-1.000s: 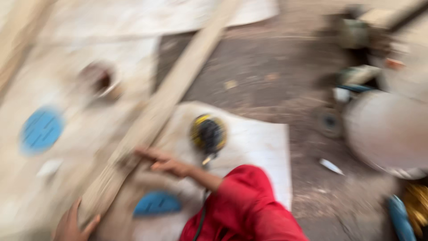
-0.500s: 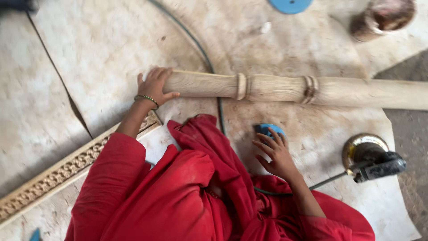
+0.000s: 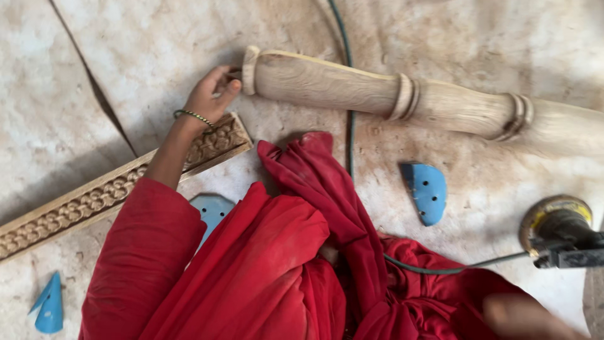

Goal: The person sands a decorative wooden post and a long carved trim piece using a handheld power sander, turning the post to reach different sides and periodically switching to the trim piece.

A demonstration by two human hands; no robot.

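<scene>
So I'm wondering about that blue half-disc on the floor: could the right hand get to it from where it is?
Probably yes. The right hand sits low at the frame edge, blurred, and the blue sanding piece lies flat on bare floor ahead of it. Only the thin green cord crosses between; the sander stands off to one side.

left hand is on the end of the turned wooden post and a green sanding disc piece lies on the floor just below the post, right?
Not quite: the sanding disc piece is blue, not green, as the head view shows. The left hand does touch the end of the turned wooden post.
</scene>
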